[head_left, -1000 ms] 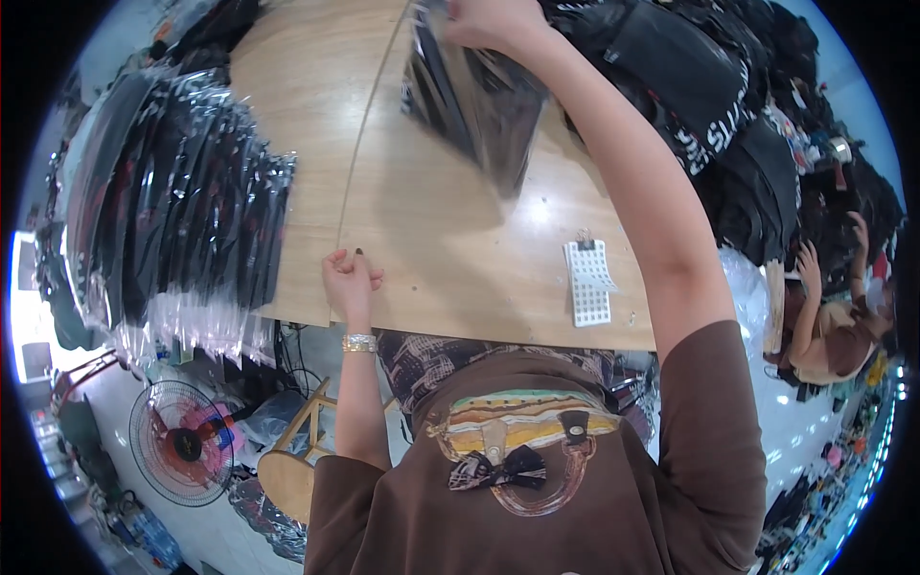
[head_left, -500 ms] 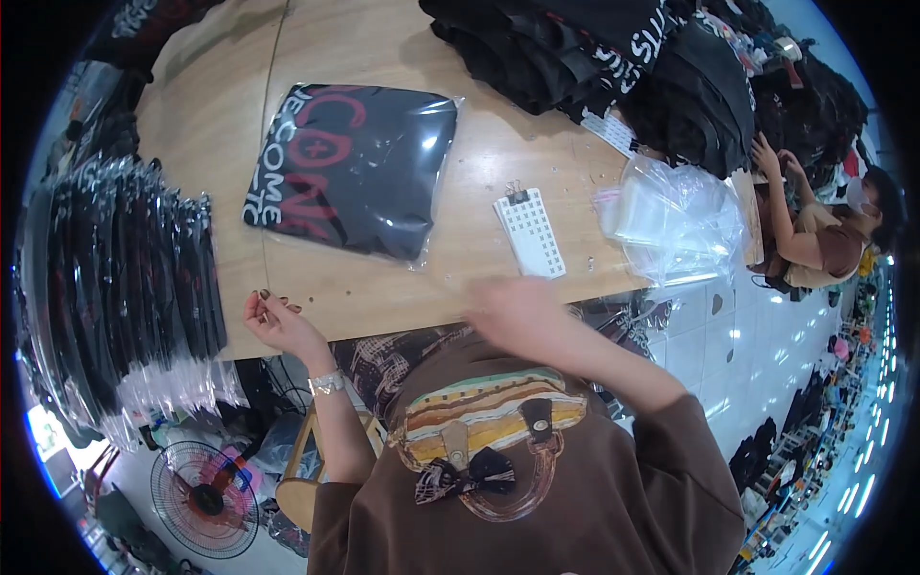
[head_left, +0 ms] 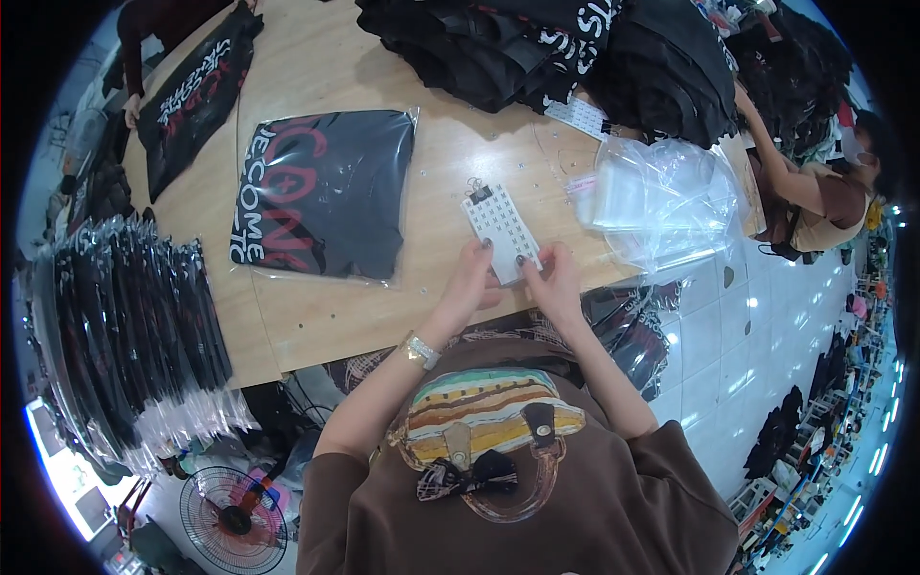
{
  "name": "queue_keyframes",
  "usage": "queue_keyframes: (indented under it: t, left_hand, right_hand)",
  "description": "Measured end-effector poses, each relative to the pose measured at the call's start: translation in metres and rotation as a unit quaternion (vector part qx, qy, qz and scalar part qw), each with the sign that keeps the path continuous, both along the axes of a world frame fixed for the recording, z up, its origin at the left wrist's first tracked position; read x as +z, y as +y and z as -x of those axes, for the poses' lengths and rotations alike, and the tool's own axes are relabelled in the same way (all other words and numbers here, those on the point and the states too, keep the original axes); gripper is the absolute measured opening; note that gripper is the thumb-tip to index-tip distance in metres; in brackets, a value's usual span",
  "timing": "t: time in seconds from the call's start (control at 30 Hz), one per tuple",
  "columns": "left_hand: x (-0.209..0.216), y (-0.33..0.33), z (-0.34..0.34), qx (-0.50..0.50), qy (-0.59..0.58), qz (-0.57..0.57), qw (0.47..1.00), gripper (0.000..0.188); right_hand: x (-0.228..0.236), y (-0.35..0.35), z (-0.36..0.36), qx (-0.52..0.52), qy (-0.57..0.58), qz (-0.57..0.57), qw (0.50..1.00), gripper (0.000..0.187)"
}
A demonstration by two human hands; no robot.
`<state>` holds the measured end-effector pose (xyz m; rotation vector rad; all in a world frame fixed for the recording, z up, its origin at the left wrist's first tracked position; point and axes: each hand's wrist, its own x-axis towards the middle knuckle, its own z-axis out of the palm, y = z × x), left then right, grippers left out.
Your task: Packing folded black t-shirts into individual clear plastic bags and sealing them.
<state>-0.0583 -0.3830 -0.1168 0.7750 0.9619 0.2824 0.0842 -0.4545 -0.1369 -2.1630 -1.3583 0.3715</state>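
A stack of white label sheets (head_left: 505, 228) printed with small black marks lies on the table, held at its far end by a black binder clip (head_left: 479, 195). My left hand (head_left: 467, 286) grips the near left edge of these sheets, thumb on top. On the near right corner my right hand (head_left: 556, 285) pinches the sheets between thumb and fingers. To the left lies a folded black garment (head_left: 335, 196) with red and white lettering, inside a clear plastic bag. Clear empty bags (head_left: 661, 201) are heaped to the right of the sheets.
Bagged black garments (head_left: 134, 326) stand in a tight row at the left. Dark garments (head_left: 498, 53) pile up at the far side. Another person's hand (head_left: 132, 110) touches a black garment (head_left: 196, 105) at far left; a masked person (head_left: 815, 192) works at right. A fan (head_left: 233, 517) stands below.
My left hand has come right from the table's near edge, and both hands now hold the label sheets. Another person's arm and a printed black garment have appeared at the far left.
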Motion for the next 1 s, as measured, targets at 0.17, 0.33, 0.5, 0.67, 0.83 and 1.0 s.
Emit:
queue_keyframes:
  t: [0.17, 0.33, 0.5, 0.67, 0.83, 1.0]
  left_hand:
    - [-0.01, 0.004, 0.0, 0.084, -0.179, 0.101, 0.975, 0.073]
    - [-0.02, 0.006, 0.007, 0.118, -0.107, 0.126, 0.979, 0.08]
    - [0.019, 0.026, 0.019, -0.116, 0.335, -0.249, 0.901, 0.059]
    - [0.015, 0.042, 0.013, -0.067, 0.364, -0.425, 0.826, 0.04]
    - [-0.034, 0.051, 0.01, -0.023, 0.2, -0.349, 0.915, 0.023]
    - [-0.033, 0.04, 0.005, -0.01, 0.118, -0.18, 0.977, 0.024]
  right_hand:
    - [0.038, 0.002, 0.018, 0.204, 0.063, -0.174, 0.961, 0.03]
    - [0.014, 0.003, 0.009, 0.322, -0.035, -0.176, 0.93, 0.028]
    - [0.016, 0.008, 0.005, 0.243, 0.043, -0.158, 0.956, 0.02]
    - [0.01, 0.007, 0.001, 0.237, 0.081, -0.17, 0.953, 0.019]
    - [0.015, 0.005, 0.002, 0.283, 0.055, -0.157, 0.945, 0.014]
    - [-0.006, 0.007, -0.002, 0.18, 0.308, -0.078, 0.931, 0.011]
